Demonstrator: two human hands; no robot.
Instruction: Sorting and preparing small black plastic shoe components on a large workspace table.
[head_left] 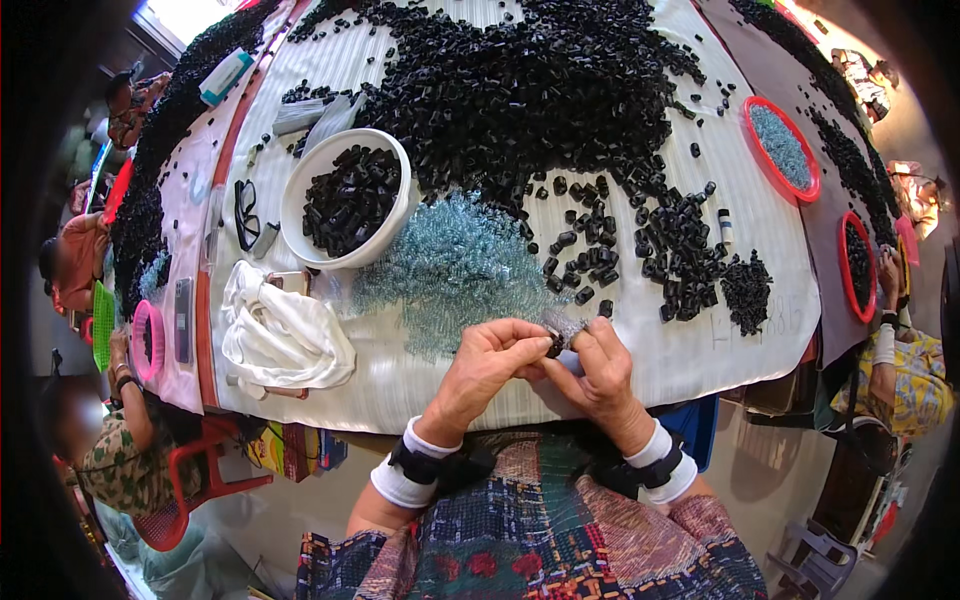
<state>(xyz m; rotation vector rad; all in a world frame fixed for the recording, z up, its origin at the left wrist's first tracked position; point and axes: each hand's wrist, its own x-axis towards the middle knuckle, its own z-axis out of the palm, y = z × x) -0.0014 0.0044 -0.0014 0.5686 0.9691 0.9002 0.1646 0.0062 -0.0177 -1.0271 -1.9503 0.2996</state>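
Observation:
Close together over the table's near edge, both hands are pinched closed. My left hand (478,372) grips a small black piece (554,346) between thumb and fingertips. Against it, my right hand (606,376) holds a small clear, glittery piece (564,325); its exact kind is too small to make out. Just beyond my hands spreads a pile of tiny clear bluish pieces (450,270). Several loose black cylindrical pieces (590,262) lie farther off, beside a denser black cluster (680,255). A large heap of black pieces (520,95) covers the table's far part.
At left stand a white bowl (404,205) of black pieces, a folded white cloth (285,335) and black-framed glasses (246,213). Tiny black parts (746,283) and a small bottle (725,226) lie right. A red basket (748,125) holds bluish pieces. Other people sit at both sides.

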